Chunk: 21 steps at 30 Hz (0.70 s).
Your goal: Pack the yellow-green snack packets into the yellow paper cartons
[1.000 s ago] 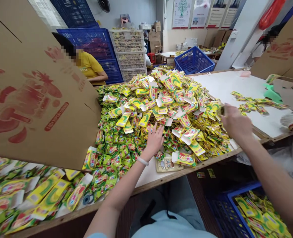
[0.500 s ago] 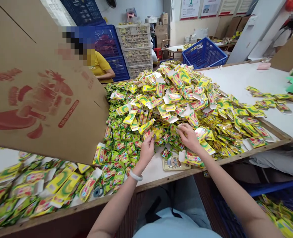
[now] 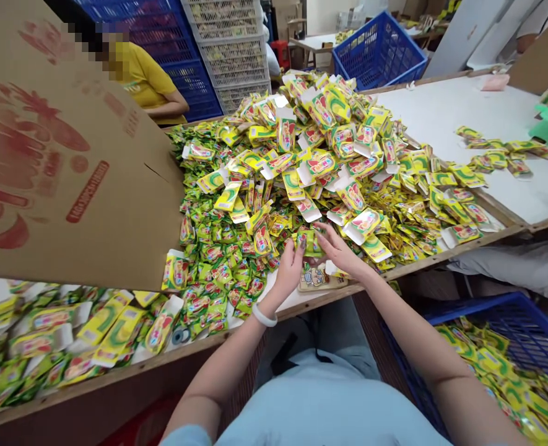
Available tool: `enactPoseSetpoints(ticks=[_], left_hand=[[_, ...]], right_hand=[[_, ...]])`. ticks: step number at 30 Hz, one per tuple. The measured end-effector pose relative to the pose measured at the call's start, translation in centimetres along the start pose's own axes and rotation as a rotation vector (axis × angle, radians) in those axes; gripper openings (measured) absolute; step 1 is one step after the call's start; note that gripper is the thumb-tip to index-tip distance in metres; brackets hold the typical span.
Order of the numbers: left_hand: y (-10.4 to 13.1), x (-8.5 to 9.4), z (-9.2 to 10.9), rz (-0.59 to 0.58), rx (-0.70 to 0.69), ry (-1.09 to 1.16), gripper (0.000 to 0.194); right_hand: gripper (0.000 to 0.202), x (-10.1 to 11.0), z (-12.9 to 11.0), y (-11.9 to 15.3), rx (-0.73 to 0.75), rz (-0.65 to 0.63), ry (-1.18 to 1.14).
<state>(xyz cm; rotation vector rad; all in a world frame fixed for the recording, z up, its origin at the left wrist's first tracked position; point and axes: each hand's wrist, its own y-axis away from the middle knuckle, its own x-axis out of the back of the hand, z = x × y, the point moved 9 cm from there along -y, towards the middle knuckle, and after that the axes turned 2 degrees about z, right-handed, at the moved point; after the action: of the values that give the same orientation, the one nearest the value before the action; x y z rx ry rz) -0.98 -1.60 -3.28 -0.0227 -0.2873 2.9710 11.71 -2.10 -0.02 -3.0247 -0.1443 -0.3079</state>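
Note:
My left hand [image 3: 288, 269] and my right hand [image 3: 341, 251] meet at the near edge of a large pile. Between them is a small green-and-yellow packet [image 3: 309, 243]. My left fingers pinch its left end, and my right fingers close on its right end. Small yellow boxes [image 3: 321, 166] with white flaps open are heaped just beyond. Green sachets [image 3: 225, 272] spread to the left of my hands, and yellow sachets [image 3: 406, 226] lie to the right. Under my right hand, a flat case with a cartoon print [image 3: 317, 280] is partly covered by a box.
A big cardboard carton [image 3: 129, 235] stands at left, over more boxes and sachets. A blue crate [image 3: 529, 322] of yellow packets sits low at right. Another blue crate [image 3: 378, 52] is behind the pile. Across the table is a person in yellow [image 3: 150, 83]. A wooden rim [image 3: 394, 272] edges the table.
My hands have come together, from apart over the pile to both on one packet. The view has tilted down, and the lower right crate shows more.

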Motion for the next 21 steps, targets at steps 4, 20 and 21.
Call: enactPoseSetpoints(ticks=[4, 20, 21], left_hand=[[1.3, -4.0, 1.5, -0.208, -0.142, -0.326, 0.039], [4.0, -3.3, 4.4, -0.382, -0.532, -0.114, 0.011], [4.6, -2.6, 4.2, -0.327, -0.469, -0.038, 0.014]], right_hand=[[0.048, 3.3, 0.6, 3.2, -0.033, 0.043, -0.142], [0.051, 2.2, 7.6, 13.3, -0.396, -0.268, -0.428], [0.051, 0.5, 7.7, 13.3, -0.397, -0.294, -0.467]])
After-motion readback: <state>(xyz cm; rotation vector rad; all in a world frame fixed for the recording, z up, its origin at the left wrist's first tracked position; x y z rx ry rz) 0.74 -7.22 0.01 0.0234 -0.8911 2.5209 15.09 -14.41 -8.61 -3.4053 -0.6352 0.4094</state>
